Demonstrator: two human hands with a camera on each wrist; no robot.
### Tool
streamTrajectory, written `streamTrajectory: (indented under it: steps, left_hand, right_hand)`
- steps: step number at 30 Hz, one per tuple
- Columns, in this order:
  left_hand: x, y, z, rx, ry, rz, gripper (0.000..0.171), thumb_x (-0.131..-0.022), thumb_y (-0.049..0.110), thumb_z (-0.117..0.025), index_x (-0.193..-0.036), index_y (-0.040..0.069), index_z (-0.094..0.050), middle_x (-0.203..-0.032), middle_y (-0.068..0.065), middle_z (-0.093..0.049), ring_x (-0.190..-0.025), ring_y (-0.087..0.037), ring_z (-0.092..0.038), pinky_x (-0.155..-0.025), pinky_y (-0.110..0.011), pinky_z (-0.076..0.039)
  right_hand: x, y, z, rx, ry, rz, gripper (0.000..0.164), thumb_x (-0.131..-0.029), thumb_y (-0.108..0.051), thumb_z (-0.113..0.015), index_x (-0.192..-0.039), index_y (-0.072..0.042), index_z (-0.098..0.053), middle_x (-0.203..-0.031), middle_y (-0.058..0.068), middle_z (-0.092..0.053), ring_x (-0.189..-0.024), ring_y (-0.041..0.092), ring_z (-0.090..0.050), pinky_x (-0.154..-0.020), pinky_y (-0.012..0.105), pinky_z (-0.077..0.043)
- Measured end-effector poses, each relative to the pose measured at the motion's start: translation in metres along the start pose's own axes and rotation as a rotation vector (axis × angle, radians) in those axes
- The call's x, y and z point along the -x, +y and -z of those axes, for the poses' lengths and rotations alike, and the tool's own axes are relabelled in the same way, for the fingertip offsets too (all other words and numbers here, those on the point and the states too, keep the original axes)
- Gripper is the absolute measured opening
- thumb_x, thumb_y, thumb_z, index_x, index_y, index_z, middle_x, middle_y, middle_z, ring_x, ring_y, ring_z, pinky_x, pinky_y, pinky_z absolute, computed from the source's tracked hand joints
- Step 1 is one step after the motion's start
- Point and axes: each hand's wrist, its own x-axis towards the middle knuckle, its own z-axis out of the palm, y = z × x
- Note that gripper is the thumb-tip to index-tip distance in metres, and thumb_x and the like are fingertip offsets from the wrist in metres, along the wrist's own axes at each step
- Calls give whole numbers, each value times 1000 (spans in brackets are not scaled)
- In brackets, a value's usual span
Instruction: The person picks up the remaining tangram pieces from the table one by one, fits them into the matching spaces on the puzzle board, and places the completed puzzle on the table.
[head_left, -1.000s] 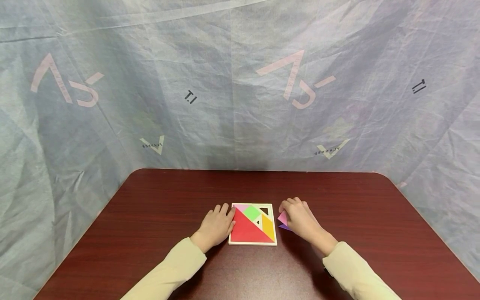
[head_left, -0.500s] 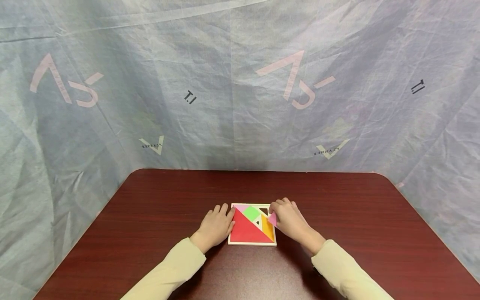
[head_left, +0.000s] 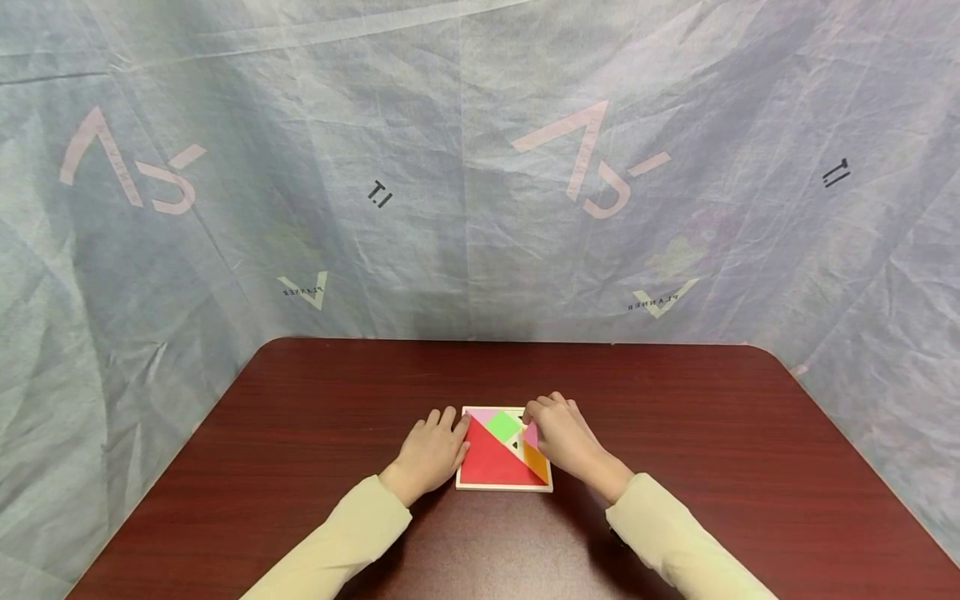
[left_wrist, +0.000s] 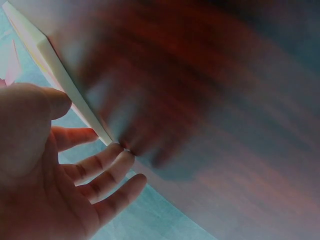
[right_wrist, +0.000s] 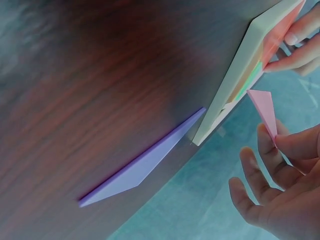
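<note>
A white-framed tangram tray lies flat on the table. In it are a large red triangle, a green square, a small pink piece and an orange piece. My left hand rests against the tray's left edge, its fingers loosely extended, with the thumb at the rim in the left wrist view. Between thumb and fingertips, my right hand pinches a pink triangle, raised above the tray's right side. That hand partly hides the tray's upper right corner.
A purple triangle lies on the table just right of the tray, visible in the right wrist view. The dark red wooden table extends all round. Behind it hangs a grey printed cloth.
My right hand has moved left with the pink triangle, from beside the tray to over its right part, leaving the purple triangle behind. My left hand has stayed in place.
</note>
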Motion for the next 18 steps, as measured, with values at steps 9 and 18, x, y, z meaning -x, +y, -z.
streamTrajectory:
  steps: [9, 18]
  left_hand:
    - [0, 0, -1, -9, 30, -11, 39, -92, 34, -48, -122, 10, -55, -107, -11, -52, -90, -24, -52, -67, -35, -47]
    - [-1, 1, 3, 0, -40, 12, 41, -91, 35, -51, -124, 11, -54, -111, -12, -52, -94, -25, -52, -70, -36, -48]
  right_hand:
    - [-5, -7, -4, -28, -14, -20, 19, -71, 9, -58, -79, -6, -65, -78, 4, -63, -80, 23, -51, -73, 42, -42]
    - [-7, -10, -7, -60, -14, -15, 21, -71, 11, -56, -79, -7, -64, -79, 4, -64, -81, 24, -53, -71, 43, -43]
